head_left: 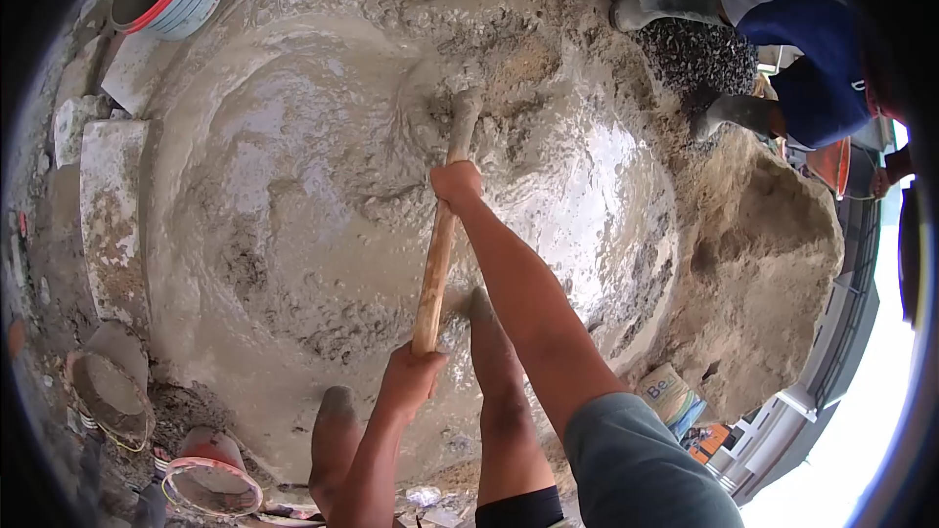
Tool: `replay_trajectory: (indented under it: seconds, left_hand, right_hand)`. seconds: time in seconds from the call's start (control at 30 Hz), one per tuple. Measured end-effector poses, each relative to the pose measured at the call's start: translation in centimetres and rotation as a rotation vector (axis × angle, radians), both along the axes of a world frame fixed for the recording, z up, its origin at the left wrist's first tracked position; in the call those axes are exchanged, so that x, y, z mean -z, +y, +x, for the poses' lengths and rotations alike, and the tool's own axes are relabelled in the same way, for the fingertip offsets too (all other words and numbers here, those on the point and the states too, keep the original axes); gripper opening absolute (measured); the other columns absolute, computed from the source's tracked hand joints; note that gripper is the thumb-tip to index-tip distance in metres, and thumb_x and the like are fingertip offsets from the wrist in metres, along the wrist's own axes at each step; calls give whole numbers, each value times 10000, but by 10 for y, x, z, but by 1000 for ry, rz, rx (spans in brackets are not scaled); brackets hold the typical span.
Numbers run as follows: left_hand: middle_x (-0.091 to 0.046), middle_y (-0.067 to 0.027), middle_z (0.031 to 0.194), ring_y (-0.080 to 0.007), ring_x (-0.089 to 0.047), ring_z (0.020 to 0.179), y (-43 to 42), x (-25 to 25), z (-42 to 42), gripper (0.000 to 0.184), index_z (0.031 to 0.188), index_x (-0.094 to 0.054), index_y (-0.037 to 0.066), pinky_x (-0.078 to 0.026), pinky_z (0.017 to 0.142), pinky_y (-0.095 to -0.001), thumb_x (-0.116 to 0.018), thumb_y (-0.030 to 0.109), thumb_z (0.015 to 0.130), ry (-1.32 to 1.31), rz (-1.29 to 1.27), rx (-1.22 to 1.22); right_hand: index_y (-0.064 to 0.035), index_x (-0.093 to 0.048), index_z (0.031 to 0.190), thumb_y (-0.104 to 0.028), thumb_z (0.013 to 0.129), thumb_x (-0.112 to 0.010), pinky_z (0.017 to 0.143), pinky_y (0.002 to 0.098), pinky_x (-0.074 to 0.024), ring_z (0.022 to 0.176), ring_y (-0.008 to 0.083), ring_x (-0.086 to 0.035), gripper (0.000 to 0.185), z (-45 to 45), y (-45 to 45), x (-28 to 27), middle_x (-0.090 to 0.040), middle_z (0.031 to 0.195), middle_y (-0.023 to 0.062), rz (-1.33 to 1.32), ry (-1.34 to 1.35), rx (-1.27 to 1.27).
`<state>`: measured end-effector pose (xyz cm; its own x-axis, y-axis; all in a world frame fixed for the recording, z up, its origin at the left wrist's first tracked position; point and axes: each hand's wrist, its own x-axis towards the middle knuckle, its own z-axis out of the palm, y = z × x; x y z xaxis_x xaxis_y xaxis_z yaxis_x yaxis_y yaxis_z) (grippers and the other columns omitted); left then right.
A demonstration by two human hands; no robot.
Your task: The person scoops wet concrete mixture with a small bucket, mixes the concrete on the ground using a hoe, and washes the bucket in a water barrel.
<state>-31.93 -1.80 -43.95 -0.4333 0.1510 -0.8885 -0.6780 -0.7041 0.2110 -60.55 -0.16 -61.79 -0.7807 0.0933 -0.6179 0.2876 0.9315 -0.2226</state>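
My right hand (457, 183) is closed around the upper part of a hoe's wooden handle (436, 269). Lower down, near the handle's butt end, my left hand (411, 378) is wrapped round it too. The far end of the hoe is caked in grey mix, and its blade is hidden in the wet concrete (293, 166). This concrete spreads in a wide, shiny, uneven pool beneath both hands. A gritty, sandy heap (523, 64) lies beside the tool's far end.
Another person in boots (675, 8) stands at the upper right by dark gravel (709, 59). A sand pile (763, 264) rises on the right. Buckets (186, 0) (210, 474) (110, 386) stand along the left. A concrete block (110, 215) edges the pool. My boots (335, 420) are at its near side.
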Motion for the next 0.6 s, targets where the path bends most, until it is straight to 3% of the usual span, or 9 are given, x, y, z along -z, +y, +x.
replay_trajectory:
  seconds: [0.17,0.27,0.37,0.43,0.47,0.53,0.57,0.6]
  left_hand:
    - [-501,0,600,-94,-489,461,-1,-37,75,111,810,-532,52,-384,412,-270,-637,89,819,-187,96,-94]
    - [-521,-12,616,-102,-547,510,5,-46,122,113,829,-538,40,-420,442,-284,-642,81,810,-226,-98,219]
    - [-585,-74,630,-243,-631,612,37,5,198,200,923,-605,-21,-524,608,-371,-678,114,795,12,-837,344]
    - [-650,-155,696,-322,-661,678,44,7,215,267,972,-638,-30,-538,706,-393,-719,133,778,-121,-762,326]
    - [-651,-169,699,-337,-661,677,42,11,213,281,960,-640,-33,-535,694,-402,-730,161,776,-144,-714,347]
    - [-653,-198,706,-366,-660,676,37,22,214,319,934,-644,-37,-528,669,-421,-750,217,772,-198,-608,385]
    - [-657,-186,708,-323,-657,668,35,22,212,288,913,-643,-38,-524,659,-407,-746,193,774,-203,-589,398]
    - [-661,-173,710,-280,-653,661,31,23,208,258,891,-643,-39,-520,650,-393,-741,170,776,-204,-575,411]
  right_hand:
    - [54,-662,1033,-238,736,-638,774,412,-549,945,357,-677,417,104,-24,-21,-680,994,244,42,-102,-30]
    - [79,-633,1070,-256,750,-653,756,429,-550,934,380,-674,464,166,-12,-23,-678,995,246,-30,-163,-13]
    - [103,-627,1042,-352,782,-683,719,438,-551,927,392,-671,527,219,34,26,-675,982,253,-114,-281,29]
    - [74,-636,1013,-411,809,-674,724,451,-544,903,393,-673,528,180,17,-47,-676,981,243,-13,-671,-103]
    - [60,-640,999,-441,822,-669,726,458,-541,891,393,-674,532,150,13,-77,-676,980,239,39,-863,-169]
    - [-37,-620,1116,-404,839,-645,812,448,-521,964,368,-651,460,92,30,-68,-668,995,226,88,-221,-576]
    - [-98,-640,1108,-364,863,-626,856,454,-500,987,371,-633,362,53,31,-68,-661,1036,192,-43,165,-560]
    - [-89,-604,1173,-326,867,-621,909,464,-467,1093,379,-574,387,6,33,-53,-583,1216,198,-102,423,-603]
